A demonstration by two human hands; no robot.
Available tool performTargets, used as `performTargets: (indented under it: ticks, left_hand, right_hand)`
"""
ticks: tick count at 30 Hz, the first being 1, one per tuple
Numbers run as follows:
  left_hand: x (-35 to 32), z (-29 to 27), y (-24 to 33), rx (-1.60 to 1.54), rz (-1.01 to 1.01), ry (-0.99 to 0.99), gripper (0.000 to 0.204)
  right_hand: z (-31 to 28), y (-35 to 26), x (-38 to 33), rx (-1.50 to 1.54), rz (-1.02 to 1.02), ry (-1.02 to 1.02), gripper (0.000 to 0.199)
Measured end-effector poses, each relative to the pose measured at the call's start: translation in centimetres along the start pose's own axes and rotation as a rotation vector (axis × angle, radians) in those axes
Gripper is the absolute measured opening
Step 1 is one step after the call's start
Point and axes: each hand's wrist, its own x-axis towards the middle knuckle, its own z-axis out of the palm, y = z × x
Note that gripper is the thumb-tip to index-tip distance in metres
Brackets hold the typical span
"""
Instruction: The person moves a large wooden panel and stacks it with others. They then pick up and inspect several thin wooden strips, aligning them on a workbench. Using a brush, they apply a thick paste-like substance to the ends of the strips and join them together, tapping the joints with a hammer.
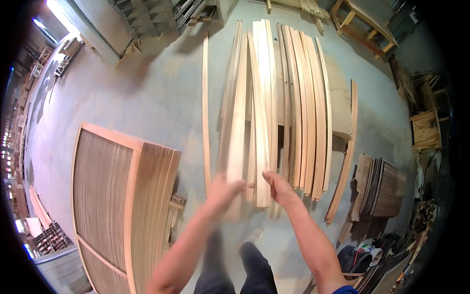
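Observation:
Long pale wooden boards lie side by side ahead of me, running away from my body. My left hand (226, 190), smeared by motion, is closed about the near end of one light board (239, 127). To its right, my right hand (279, 186) grips the near end of a second board (261, 142), thumb on top and fingers hidden at its side. The two boards sit a little apart at the near end. Beneath and beside them are more pale boards (268, 73), and a row of narrower strips (308, 117) stretches along the right.
Left of me stands a stack of framed wooden panels (105, 191). Single strips lie on the floor at left (205, 108) and right (345, 166). Dark panels (384, 188) lean at the right, near a black bag (355, 257). A wooden bench frame (364, 27) stands far right.

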Motion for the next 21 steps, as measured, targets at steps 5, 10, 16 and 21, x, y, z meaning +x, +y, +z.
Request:
performTargets:
  ticks: [5, 10, 16, 21]
  left_hand:
    - [-1.2, -0.2, -2.4, 0.281, 0.122, 0.074, 0.043]
    - [-7.5, -1.3, -8.4, 0.332, 0.265, 0.084, 0.054]
    - [-12.2, -5.6, -7.6, 0.530, 0.015, 0.032, 0.056]
    - [-3.9, -8.7, -22.0, 0.512, 0.179, 0.172, 0.050]
  right_hand:
    - [3.0, 4.2, 2.0, -0.221, -0.014, 0.258, 0.028]
    - [2.5, 6.9, 3.9, -0.125, -0.027, 0.348, 0.033]
    - [1.2, 9.1, 4.9, -0.239, -0.027, 0.408, 0.036]
    - [-1.5, 12.3, 8.0, -0.367, -0.022, 0.433, 0.043]
